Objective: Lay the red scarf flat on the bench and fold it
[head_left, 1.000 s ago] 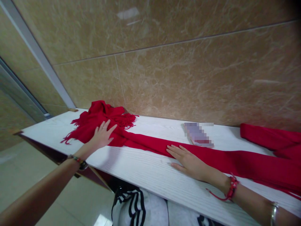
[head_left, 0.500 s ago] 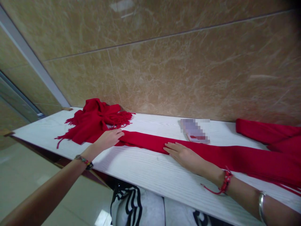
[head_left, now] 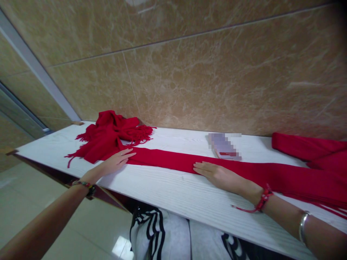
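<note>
- Red cloth lies under both hands, a flat strip running along the table and out of view at the right.
- Left hand: fingers laid out on the strip where it meets a heap, gripping nothing.
- Right hand: flat, fingers together on the strip's near edge, unclenched.
- Risk: uneven pressure or a sideways drag could ruck the strip into creases.
- The heap is loose; a tug there might tangle its fringe. Whether heap and strip are one piece, I cannot tell.
- A pixelated slab sits against the strip's far edge; a wide sweep might shove it.
- More red fabric lies folded at the right rear.
- White, grained tabletop, backed by a brown marbled wall; pale glossy floor below left.
</note>
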`<state>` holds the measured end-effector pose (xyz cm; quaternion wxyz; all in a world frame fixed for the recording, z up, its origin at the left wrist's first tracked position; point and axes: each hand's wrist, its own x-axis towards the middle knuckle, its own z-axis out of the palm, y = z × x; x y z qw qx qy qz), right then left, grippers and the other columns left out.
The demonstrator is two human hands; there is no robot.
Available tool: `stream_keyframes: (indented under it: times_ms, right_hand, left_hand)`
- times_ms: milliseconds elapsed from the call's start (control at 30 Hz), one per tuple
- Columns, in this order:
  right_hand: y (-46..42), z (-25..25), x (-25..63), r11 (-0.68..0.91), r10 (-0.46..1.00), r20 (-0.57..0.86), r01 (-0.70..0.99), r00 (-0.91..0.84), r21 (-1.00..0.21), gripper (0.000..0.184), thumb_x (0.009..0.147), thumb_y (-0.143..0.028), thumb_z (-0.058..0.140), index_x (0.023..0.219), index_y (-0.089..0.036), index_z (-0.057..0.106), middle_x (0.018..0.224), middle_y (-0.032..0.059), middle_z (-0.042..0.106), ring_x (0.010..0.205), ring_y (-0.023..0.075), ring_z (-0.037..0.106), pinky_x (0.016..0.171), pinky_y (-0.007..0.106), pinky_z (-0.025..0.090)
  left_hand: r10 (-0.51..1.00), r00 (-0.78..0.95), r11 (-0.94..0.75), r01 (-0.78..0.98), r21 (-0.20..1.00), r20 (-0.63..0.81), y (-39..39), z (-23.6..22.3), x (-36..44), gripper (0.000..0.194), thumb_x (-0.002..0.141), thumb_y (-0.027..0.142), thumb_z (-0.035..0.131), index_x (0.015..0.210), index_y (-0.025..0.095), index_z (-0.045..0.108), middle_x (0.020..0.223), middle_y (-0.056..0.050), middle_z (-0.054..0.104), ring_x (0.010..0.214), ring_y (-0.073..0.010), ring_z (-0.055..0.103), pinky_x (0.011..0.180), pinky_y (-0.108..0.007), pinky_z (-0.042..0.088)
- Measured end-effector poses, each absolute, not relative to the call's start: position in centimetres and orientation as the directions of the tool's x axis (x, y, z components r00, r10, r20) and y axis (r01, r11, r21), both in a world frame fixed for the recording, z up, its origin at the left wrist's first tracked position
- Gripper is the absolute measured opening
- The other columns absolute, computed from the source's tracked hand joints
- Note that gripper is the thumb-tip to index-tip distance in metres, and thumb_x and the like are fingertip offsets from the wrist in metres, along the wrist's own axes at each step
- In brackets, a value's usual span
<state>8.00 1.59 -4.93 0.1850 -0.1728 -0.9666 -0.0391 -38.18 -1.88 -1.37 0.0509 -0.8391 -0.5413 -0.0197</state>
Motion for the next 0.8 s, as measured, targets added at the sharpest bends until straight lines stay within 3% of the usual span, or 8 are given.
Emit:
stream_keyframes:
  times_ms: [100,200,333,467,600,700,800]
  right_hand:
    - [1.6,-4.8,7.9,0.934,0.35,0.378,0.347,-0.857,-0.08,0.041,0.086,-0.009,0.039,0.125,-0.016,0.05,0.128,0.0088,0.052,0.119,0.0184,0.046,0.102,0.037,0.038]
    - [1.4,-4.3,7.8,0.923,0.384,0.358,0.355,-0.851,-0.145,0.04,0.088,-0.014,0.04,0.128,-0.02,0.047,0.13,0.0064,0.05,0.121,0.0172,0.044,0.103,0.036,0.036]
    - [1.1,-3.5,7.7,0.925,0.38,0.331,0.357,-0.864,-0.131,0.039,0.09,-0.018,0.039,0.129,-0.019,0.046,0.131,0.0075,0.049,0.121,0.0177,0.044,0.102,0.037,0.037]
    - [1.4,-3.2,7.9,0.932,0.355,0.358,0.357,-0.864,-0.063,0.038,0.089,-0.013,0.038,0.125,-0.015,0.05,0.128,0.0102,0.051,0.12,0.0183,0.045,0.102,0.036,0.037]
    - [1.5,-3.1,8.0,0.938,0.341,0.322,0.341,-0.883,-0.058,0.039,0.09,-0.012,0.035,0.126,-0.017,0.049,0.131,0.0082,0.049,0.123,0.0175,0.04,0.104,0.037,0.034]
    - [1.5,-2.9,8.0,0.935,0.354,0.249,0.333,-0.902,-0.124,0.038,0.093,-0.02,0.034,0.13,-0.019,0.045,0.134,0.0067,0.046,0.127,0.0166,0.035,0.106,0.039,0.03]
    - [1.3,-2.8,8.1,0.921,0.376,0.205,0.339,-0.904,-0.194,0.04,0.094,-0.027,0.034,0.133,-0.022,0.039,0.138,0.0043,0.041,0.13,0.016,0.03,0.108,0.041,0.025]
  left_hand:
    - [0.92,0.364,-0.351,0.93,-0.111,0.142,-2.0,-0.8,-38.2,0.042,0.086,0.022,0.033,0.122,0.018,0.053,0.133,-0.008,0.046,0.122,-0.0201,0.041,0.104,-0.039,0.029]
    - [0.882,0.429,-0.403,0.901,-0.159,0.197,-1.8,0.2,-35.1,0.045,0.08,0.016,0.041,0.123,0.02,0.052,0.132,-0.009,0.046,0.123,-0.0224,0.039,0.105,-0.045,0.026]
    - [0.78,0.615,-0.606,0.788,-0.106,0.111,-1.0,1.0,-29.0,0.042,0.08,0.01,0.044,0.118,0.022,0.056,0.124,-0.006,0.053,0.114,-0.0189,0.047,0.101,-0.034,0.035]
    - [0.791,0.611,-0.606,0.789,-0.101,0.035,-0.3,0.2,-26.5,0.038,0.086,0.01,0.038,0.116,0.021,0.058,0.115,-0.006,0.057,0.102,-0.0164,0.055,0.092,-0.029,0.044]
    - [0.818,0.575,-0.573,0.818,-0.057,0.029,-0.8,-1.2,-27.7,0.04,0.092,0.014,0.03,0.128,0.022,0.046,0.135,-0.007,0.043,0.122,-0.0177,0.04,0.103,-0.037,0.031]
    - [0.853,0.521,-0.522,0.853,-0.023,-0.042,-1.6,-1.5,-28.6,0.041,0.095,0.024,0.028,0.135,0.024,0.033,0.144,-0.006,0.028,0.134,-0.021,0.021,0.106,-0.048,0.019]
    - [0.857,0.498,-0.501,0.865,0.012,-0.133,-1.9,-1.3,-29.1,0.043,0.095,0.032,0.027,0.138,0.026,0.028,0.147,-0.006,0.021,0.135,-0.0218,0.013,0.106,-0.049,0.015]
